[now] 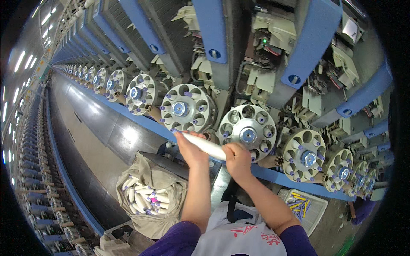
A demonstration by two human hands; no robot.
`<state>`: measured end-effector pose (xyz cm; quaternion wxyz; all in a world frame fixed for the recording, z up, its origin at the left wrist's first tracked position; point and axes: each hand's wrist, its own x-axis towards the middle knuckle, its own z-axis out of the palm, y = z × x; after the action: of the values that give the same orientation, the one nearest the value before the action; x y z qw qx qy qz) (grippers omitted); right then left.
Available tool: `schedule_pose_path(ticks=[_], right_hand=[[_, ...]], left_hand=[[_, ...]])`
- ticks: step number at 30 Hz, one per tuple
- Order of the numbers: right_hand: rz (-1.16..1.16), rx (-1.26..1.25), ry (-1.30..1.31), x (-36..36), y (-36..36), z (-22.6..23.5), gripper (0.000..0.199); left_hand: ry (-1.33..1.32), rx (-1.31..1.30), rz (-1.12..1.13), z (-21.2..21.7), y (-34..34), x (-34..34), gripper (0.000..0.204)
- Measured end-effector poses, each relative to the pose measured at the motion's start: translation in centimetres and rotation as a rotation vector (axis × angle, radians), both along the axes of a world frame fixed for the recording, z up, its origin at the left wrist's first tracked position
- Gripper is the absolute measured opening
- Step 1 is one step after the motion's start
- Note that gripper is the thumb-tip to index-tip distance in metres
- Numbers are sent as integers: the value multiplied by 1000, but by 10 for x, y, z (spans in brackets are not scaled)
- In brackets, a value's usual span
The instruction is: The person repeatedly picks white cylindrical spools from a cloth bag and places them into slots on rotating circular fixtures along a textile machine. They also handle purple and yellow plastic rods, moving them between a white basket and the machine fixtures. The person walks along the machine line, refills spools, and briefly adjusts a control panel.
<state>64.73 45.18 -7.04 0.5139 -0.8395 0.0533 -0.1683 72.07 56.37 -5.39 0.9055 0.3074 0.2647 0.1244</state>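
A white yarn bobbin (208, 146) with a purple tip lies across both my hands, held level in front of me. My left hand (191, 150) grips its left end and my right hand (237, 161) is closed around its right end. Just beyond it stands a round metal magazine wheel (247, 127) with ring-shaped pockets, some holding purple-tipped bobbins. A similar wheel (186, 108) stands to its left. Below my left arm a beige cloth sack (150, 198) is full of several white bobbins.
A long row of identical magazine wheels (141, 94) runs away to the upper left along a blue machine frame (307, 47). A white crate (304, 205) with loose tubes sits low on the right. A grey aisle floor (92, 141) stretches left.
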Motion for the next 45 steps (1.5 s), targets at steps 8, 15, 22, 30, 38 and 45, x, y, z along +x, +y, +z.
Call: schedule_pose_path(ticks=[8,15,22,30,38,45], right_hand=[[668,1900,363,26,-61,32,18],[233,-74,365,-4,-50,4,35],[33,-137,-5,-15,-30,-30,7],[198,-882,554,-46,-151,0,7],[236,-141,70,-11,-66,-5,46],[99,-94,-4,13,-20,-6,45]], left_hand=[[-93,301,32,-22,-6,1,27],[-29,-147,-75,-33,0,-1,33],[13,-201,-148,-26,-4,0,37],[-42,36,-130,-18,17,3,35],[-107,-45,-347,-18,-20,-6,30],[-94,-89,-524,-21,-25,-26,22]])
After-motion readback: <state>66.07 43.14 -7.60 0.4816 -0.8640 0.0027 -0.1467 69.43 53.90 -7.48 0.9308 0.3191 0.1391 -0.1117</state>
